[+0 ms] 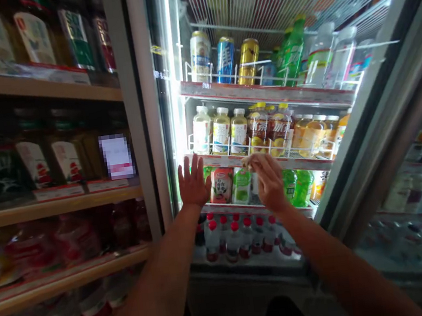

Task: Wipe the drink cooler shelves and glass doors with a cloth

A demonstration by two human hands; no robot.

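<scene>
I face an open drinks fridge. My left hand is open, fingers stretched upward, in front of the third shelf near its left end. My right hand is closed in a pinch at that shelf's front rail, on something small I cannot make out. Between the hands stand a pink drink carton and a green bottle. Pale juice bottles and amber tea bottles stand on the shelf just above my hands.
Cans and green bottles fill the upper shelf. Red-capped water bottles stand at the bottom. The glass fridge door swings open on the right. Wooden shelves of packaged goods line the left.
</scene>
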